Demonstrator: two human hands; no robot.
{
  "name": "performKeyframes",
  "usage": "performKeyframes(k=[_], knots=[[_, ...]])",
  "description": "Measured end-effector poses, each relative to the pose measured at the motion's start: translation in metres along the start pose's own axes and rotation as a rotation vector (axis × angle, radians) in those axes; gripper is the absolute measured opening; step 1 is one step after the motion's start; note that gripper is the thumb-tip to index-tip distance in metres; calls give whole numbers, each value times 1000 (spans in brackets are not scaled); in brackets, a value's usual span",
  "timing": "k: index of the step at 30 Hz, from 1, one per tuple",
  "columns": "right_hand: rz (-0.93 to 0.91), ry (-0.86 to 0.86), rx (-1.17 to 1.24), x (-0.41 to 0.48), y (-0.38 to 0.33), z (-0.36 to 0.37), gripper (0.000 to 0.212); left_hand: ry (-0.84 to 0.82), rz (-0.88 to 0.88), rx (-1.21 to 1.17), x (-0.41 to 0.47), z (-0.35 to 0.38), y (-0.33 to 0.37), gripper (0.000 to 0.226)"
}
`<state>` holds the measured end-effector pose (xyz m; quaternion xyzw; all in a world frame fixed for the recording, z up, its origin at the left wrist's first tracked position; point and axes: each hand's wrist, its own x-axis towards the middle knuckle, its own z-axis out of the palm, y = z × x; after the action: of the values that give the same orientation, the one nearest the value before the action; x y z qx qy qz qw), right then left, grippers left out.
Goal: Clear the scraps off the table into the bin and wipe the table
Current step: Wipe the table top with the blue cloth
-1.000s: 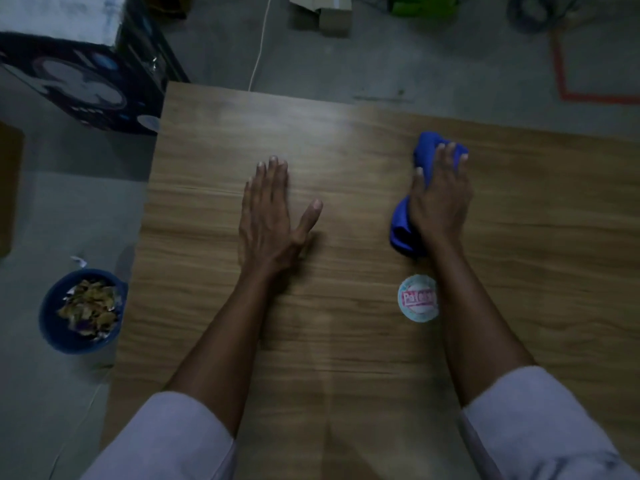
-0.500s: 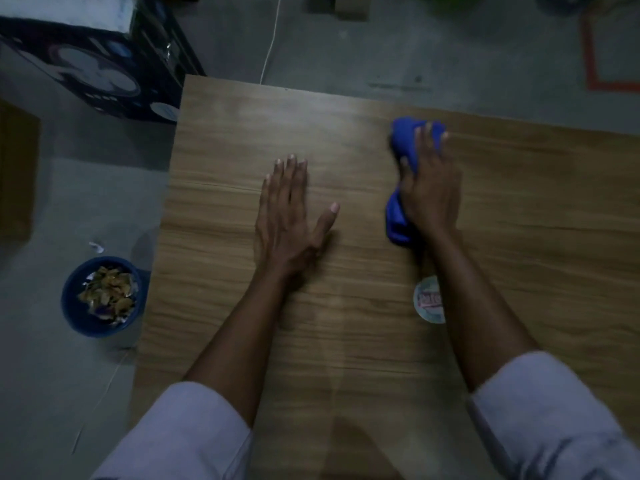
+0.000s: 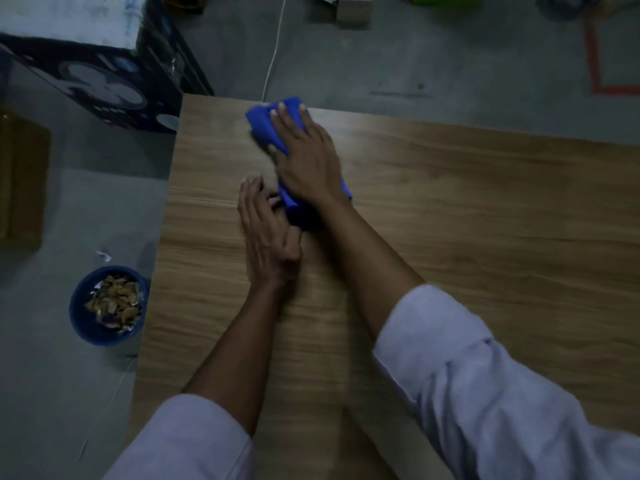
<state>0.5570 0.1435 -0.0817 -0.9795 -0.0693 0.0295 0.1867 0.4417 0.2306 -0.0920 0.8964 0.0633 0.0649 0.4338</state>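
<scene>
pressing the cloth [image 3: 265,124] flat, right hand [image 3: 308,161] lies beyond left hand [image 3: 268,237].

Pale rolled sleeves [image 3: 485,393], bare forearms [image 3: 235,358] and hands [image 3: 308,157].

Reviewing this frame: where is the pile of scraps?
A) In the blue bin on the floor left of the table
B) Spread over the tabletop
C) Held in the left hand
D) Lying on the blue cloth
A: the scraps lie inside the blue bin on the floor beside the left edge of the table, while the right hand presses the blue cloth on the tabletop.
</scene>
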Motion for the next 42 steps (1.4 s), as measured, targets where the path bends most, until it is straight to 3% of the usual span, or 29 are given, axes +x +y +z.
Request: performKeyframes(k=[5, 9, 13, 17, 21, 24, 28, 32, 34, 37, 42], knots=[[339, 216, -3, -53, 93, -21, 59, -55, 53, -16, -4, 6, 11, 81], [509, 252, -19, -28, 75, -17, 63, -45, 84, -17, -3, 4, 9, 86], [223, 15, -29, 22, -1, 7, 65, 36, 112, -13, 0, 6, 3, 80], [-4, -152, 60, 54, -73, 12, 60, 266, -5, 74, 2, 12, -2, 65], [-159, -181, 236, 33, -60, 10, 59, 304, 40, -40, 2, 1, -1, 49], [51, 15, 276, -11, -10, 6, 63, 182, 20, -98, -2, -4, 7, 64], [377, 365, 103, -61, 70, -1, 59, 120, -43, -152, -6, -3, 5, 69], [529, 327, -17, -37, 64, 0, 63, 86, -10, -165, -8, -1, 6, 73], [440, 212, -16, -7, 36, 4, 64, 55, 64, -112, -4, 2, 2, 73], [136, 8, -26, 29, -13, 15, 64, 49, 79, -44, 0, 4, -4, 75], [-205, -98, 51, 10, -37, 15, 58, 152, 5, -257, -1, -10, 1, 61]])
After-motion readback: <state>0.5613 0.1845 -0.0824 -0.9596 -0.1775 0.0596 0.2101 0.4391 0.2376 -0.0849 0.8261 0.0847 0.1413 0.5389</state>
